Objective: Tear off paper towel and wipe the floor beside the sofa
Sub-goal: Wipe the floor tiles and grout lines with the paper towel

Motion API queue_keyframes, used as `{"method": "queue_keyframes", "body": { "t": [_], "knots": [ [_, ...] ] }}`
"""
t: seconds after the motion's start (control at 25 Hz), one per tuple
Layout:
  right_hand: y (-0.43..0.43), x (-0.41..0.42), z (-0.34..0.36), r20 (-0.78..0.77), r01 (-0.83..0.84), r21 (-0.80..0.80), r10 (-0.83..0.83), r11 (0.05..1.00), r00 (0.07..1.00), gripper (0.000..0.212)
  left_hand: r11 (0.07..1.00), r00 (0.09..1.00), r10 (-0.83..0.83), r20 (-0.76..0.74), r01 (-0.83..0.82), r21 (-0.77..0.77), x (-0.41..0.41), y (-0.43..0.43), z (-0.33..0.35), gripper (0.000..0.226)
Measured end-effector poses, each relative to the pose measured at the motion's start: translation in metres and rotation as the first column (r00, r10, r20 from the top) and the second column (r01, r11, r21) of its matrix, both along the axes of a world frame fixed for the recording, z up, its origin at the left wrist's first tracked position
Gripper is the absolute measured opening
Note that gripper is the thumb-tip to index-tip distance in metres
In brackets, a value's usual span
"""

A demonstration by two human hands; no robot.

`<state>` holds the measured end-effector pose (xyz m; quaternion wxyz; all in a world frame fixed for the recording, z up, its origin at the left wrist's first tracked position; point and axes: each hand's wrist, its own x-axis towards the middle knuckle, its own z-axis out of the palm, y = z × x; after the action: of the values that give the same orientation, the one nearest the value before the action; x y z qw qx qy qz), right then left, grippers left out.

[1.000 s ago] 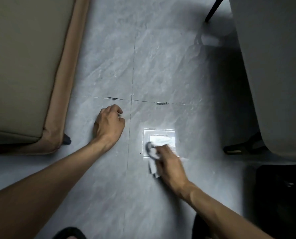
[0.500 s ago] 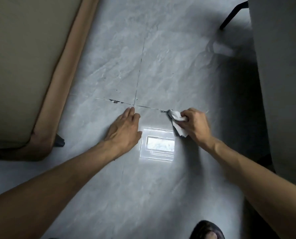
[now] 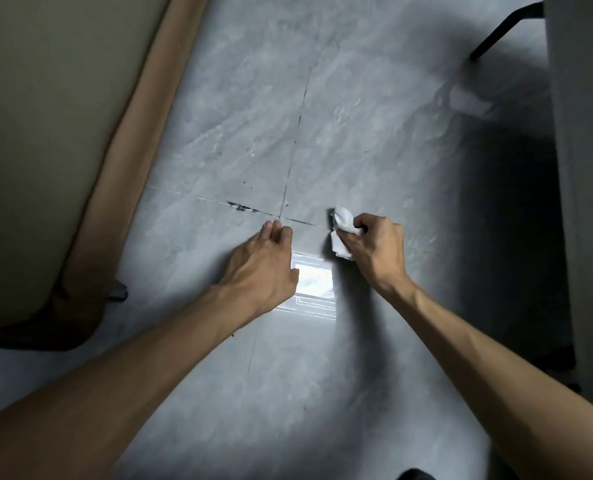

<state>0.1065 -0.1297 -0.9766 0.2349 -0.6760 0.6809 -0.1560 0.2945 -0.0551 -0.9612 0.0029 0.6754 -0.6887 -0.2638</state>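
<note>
Wiping: right hand grips wadded towel, pressed on floor.
Left hand: fingers straight, resting on floor, towel's 9 o'clock.
Sofa: 10 o'clock of hands.
Grime: left hand's 11 o'clock.

The right grip, pinching the towel, has left the bright reflection and gone forward to the cross seam. The towel's tip now sits on the dark mark that lay well ahead of it a second ago. The left grip has slid forward and rightward, fingers uncurled, tips at the seam crossing, reflection beside its thumb.
</note>
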Motion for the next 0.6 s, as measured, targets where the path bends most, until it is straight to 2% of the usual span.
{"method": "queue_keyframes", "body": {
  "t": [0.24, 0.4, 0.6],
  "knots": [
    [0.004, 0.003, -0.002, 0.007, 0.064, -0.005, -0.064, 0.998, 0.998, 0.042, 0.999, 0.999, -0.037, -0.018, 0.037, -0.016, 0.004, 0.001, 0.0, 0.062],
    [0.003, 0.024, -0.006, 0.015, 0.034, -0.002, -0.034, 0.999, 0.999, 0.039, 0.997, 0.997, -0.071, -0.001, 0.071, -0.033, 0.001, 0.002, 0.0, 0.067],
    [0.003, -0.019, 0.004, -0.034, 0.11, 0.024, -0.11, 0.994, 0.993, 0.047, 0.997, 0.997, -0.075, -0.008, 0.075, -0.022, 0.0, 0.005, 0.0, 0.067]
  ]
}}
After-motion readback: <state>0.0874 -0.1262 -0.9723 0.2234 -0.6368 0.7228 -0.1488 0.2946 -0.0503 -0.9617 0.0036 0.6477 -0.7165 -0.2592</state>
